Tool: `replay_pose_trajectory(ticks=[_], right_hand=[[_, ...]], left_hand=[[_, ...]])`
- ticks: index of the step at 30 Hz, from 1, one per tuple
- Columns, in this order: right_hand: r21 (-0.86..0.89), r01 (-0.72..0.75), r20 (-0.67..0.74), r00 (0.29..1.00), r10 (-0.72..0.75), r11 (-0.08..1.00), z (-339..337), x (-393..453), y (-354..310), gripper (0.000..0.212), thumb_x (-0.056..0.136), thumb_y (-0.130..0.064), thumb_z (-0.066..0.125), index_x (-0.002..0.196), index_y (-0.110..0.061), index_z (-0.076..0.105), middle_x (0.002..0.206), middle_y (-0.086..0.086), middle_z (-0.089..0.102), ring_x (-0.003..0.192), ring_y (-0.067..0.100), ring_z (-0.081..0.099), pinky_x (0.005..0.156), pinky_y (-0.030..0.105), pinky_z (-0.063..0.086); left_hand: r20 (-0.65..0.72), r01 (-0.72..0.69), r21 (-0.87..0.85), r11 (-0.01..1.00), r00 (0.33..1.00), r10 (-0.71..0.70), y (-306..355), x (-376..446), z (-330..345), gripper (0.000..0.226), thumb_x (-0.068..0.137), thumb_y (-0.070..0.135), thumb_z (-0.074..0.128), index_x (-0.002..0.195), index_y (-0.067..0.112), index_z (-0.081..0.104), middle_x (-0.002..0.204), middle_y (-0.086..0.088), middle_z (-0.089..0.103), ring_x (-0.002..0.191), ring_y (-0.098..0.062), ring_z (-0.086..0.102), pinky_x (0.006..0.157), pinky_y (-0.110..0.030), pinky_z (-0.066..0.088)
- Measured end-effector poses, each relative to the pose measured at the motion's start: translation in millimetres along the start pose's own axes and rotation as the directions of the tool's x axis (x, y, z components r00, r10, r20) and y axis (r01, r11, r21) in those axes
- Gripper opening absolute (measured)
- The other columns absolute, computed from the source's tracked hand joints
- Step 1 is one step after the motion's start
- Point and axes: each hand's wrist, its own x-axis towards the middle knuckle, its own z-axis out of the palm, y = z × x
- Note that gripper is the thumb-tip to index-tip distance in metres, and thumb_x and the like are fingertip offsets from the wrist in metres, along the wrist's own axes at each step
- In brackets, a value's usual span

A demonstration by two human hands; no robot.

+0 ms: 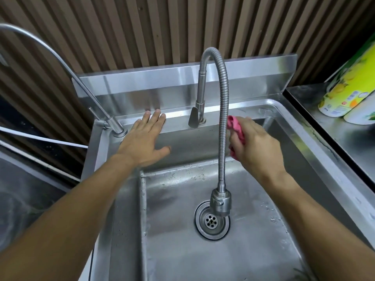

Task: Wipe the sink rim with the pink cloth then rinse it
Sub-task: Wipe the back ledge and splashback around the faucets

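- Fingers of the left hand (147,138) lie straight and spread, flat on the back rim of the sink (316,142), left of the tap (222,122).
- Right hand (257,145) grips the bunched pink cloth (236,126) over the back of the basin, just right of the tap's hose.
- Water drops dot the basin near the drain (212,221).
- Yellow-green packages (349,88) stand on the counter to the right.

Brown slatted wall (142,27); steel counter (334,128) at right.
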Motion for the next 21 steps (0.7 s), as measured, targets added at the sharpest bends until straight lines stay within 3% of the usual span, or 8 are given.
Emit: replay_pose_trajectory(ticks=[3, 7, 9, 11, 13, 15, 18, 21], right_hand=[[0.115, -0.004, -0.130, 0.991, 0.019, 0.993, -40.5, -29.6, -31.8, 0.029, 0.106, -0.030, 0.054, 0.131, -0.021, 0.064, 0.113, -0.003, 0.074, 0.107, 0.026, 0.074, 0.075, 0.043, 0.064], [0.200, 0.253, -0.291, 0.938, -0.190, 0.947, -70.9, -58.6, -91.5, 0.033, 0.099, -0.013, 0.064, 0.131, -0.008, 0.068, 0.128, 0.000, 0.071, 0.124, 0.015, 0.065, 0.105, 0.044, 0.056], [0.232, 0.330, -0.324, 0.913, -0.247, 0.915, -61.3, -53.9, -122.7, 0.034, 0.099, -0.015, 0.063, 0.131, -0.006, 0.067, 0.130, 0.004, 0.071, 0.131, 0.017, 0.060, 0.113, 0.041, 0.049], [0.246, 0.352, -0.306, 0.912, -0.272, 0.903, -31.3, -29.1, -146.0, 0.035, 0.100, -0.019, 0.060, 0.132, -0.005, 0.066, 0.131, 0.007, 0.070, 0.130, 0.025, 0.060, 0.114, 0.041, 0.047], [0.214, 0.297, -0.221, 0.943, -0.250, 0.930, 17.4, 8.8, -156.1, 0.040, 0.101, -0.022, 0.058, 0.137, -0.004, 0.062, 0.137, 0.012, 0.066, 0.134, 0.033, 0.056, 0.117, 0.047, 0.043], [0.098, 0.203, -0.079, 0.978, -0.195, 0.974, 69.8, 47.2, -155.0, 0.050, 0.104, -0.022, 0.057, 0.151, -0.006, 0.048, 0.155, 0.018, 0.049, 0.148, 0.038, 0.041, 0.126, 0.050, 0.028], [-0.052, 0.133, 0.088, 0.988, -0.128, 0.990, 124.6, 66.1, -142.2, 0.059, 0.111, -0.031, 0.042, 0.163, -0.012, 0.024, 0.172, 0.016, 0.014, 0.158, 0.037, 0.017, 0.131, 0.046, 0.010], [-0.056, 0.103, 0.019, 0.995, -0.103, 0.993, 134.9, 56.2, -135.2, 0.058, 0.108, -0.038, 0.032, 0.155, -0.006, 0.043, 0.164, 0.020, 0.035, 0.152, 0.040, 0.033, 0.128, 0.051, 0.021]], left_hand=[[0.014, -0.008, -0.001, 1.000, 1.000, 0.008, -0.3, -0.2, -2.8, 0.097, 0.093, 0.067, 0.042, 0.163, 0.026, -0.011, 0.171, 0.003, -0.019, 0.158, -0.020, -0.017, 0.128, -0.041, -0.003], [0.013, -0.023, -0.045, 0.999, 1.000, 0.023, -4.5, -4.1, -5.4, 0.084, 0.100, 0.064, 0.035, 0.164, 0.029, -0.007, 0.169, 0.009, -0.019, 0.157, -0.016, -0.018, 0.125, -0.035, -0.007], [0.000, -0.026, -0.067, 0.997, 1.000, 0.026, -8.5, -4.6, -3.1, 0.079, 0.097, 0.066, 0.023, 0.164, 0.029, 0.004, 0.172, 0.006, -0.006, 0.160, -0.020, -0.008, 0.129, -0.039, 0.001], [-0.015, -0.008, 0.001, 1.000, 1.000, 0.008, -10.2, -6.4, -2.0, 0.084, 0.093, 0.064, -0.003, 0.161, 0.024, 0.024, 0.168, -0.008, 0.025, 0.155, -0.033, 0.021, 0.125, -0.048, 0.023], [-0.009, 0.007, 0.090, 0.996, 1.000, -0.006, -8.7, -9.5, -2.0, 0.095, 0.091, 0.055, -0.022, 0.160, 0.007, 0.023, 0.164, -0.018, 0.029, 0.152, -0.041, 0.023, 0.124, -0.052, 0.021], [-0.036, 0.080, 0.135, 0.988, 0.996, -0.076, -6.5, -18.7, -0.6, 0.078, 0.102, 0.053, 0.012, 0.162, 0.005, -0.001, 0.172, -0.015, 0.001, 0.159, -0.032, -0.001, 0.129, -0.046, 0.000], [-0.093, 0.148, 0.244, 0.958, 0.987, -0.128, -6.6, -30.5, 0.3, 0.090, 0.099, 0.048, 0.042, 0.162, 0.005, -0.008, 0.171, -0.014, -0.012, 0.159, -0.028, -0.011, 0.128, -0.041, -0.012], [-0.114, 0.133, 0.226, 0.965, 0.987, -0.110, -12.9, -30.4, 4.0, 0.094, 0.095, 0.041, 0.051, 0.162, 0.004, -0.004, 0.172, -0.015, -0.008, 0.159, -0.028, -0.007, 0.128, -0.040, -0.012]])
